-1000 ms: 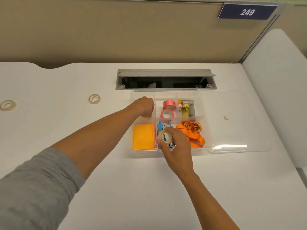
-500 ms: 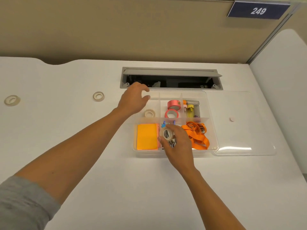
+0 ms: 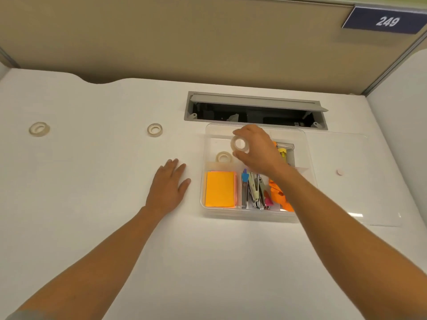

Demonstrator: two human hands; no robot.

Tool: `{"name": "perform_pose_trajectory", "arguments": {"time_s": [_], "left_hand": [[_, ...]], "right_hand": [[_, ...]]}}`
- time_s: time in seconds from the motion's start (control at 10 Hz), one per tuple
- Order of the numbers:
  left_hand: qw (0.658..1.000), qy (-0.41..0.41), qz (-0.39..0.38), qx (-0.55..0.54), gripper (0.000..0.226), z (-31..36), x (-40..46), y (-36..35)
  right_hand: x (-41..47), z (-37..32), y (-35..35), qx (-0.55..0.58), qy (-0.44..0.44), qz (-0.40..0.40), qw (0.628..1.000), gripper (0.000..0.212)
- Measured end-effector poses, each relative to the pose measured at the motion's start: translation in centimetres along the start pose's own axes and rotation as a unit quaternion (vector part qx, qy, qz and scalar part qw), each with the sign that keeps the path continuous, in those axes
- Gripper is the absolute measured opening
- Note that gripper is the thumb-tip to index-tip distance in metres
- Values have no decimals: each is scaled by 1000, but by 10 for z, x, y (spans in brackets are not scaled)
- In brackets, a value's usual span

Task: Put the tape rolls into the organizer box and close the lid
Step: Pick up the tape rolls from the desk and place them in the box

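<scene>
A clear organizer box (image 3: pixel 209 211) with dividers stands on the white desk. My right hand (image 3: pixel 258 150) holds a clear tape roll (image 3: pixel 239 143) above the box's back left compartment. A cream tape roll (image 3: pixel 223 157) lies in that compartment. My left hand (image 3: pixel 169 188) rests flat on the desk, left of the box, fingers apart and empty. Two more cream tape rolls lie on the desk: one (image 3: pixel 154 129) at mid left, another (image 3: pixel 39 129) at far left. The clear lid (image 3: pixel 360 181) lies flat to the right of the box. Pink tape rolls are hidden behind my right hand.
The box also holds orange sticky notes (image 3: pixel 220 188), staplers (image 3: pixel 255 190), an orange strap (image 3: pixel 278 195) and a yellow item (image 3: pixel 282 152). An open cable slot (image 3: pixel 254 112) lies just behind the box. A beige partition wall rises at the back and a white panel at the right.
My right hand carried the clear roll from the front middle compartment up to the back left one. My left hand released a cream roll there and drew back onto the desk.
</scene>
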State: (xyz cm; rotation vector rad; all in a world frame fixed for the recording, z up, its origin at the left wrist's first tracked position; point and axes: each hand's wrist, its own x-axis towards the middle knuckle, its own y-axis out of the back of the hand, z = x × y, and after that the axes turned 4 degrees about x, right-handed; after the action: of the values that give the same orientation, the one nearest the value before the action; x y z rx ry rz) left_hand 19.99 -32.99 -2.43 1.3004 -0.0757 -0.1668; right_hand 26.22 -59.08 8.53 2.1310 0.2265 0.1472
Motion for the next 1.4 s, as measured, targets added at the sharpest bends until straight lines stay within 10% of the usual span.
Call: {"name": "perform_pose_trajectory", "arguments": {"time_s": [0.4,1.4], "left_hand": [[998,-10,54,8,53,-2,-6,-13],[998,-5,69,-3,53,-3,-6,-16]], "right_hand": [[50,-8,-37,-102,-19,-162,981,47],[59,-23,-66,-120,-81,-152,978,39]]}}
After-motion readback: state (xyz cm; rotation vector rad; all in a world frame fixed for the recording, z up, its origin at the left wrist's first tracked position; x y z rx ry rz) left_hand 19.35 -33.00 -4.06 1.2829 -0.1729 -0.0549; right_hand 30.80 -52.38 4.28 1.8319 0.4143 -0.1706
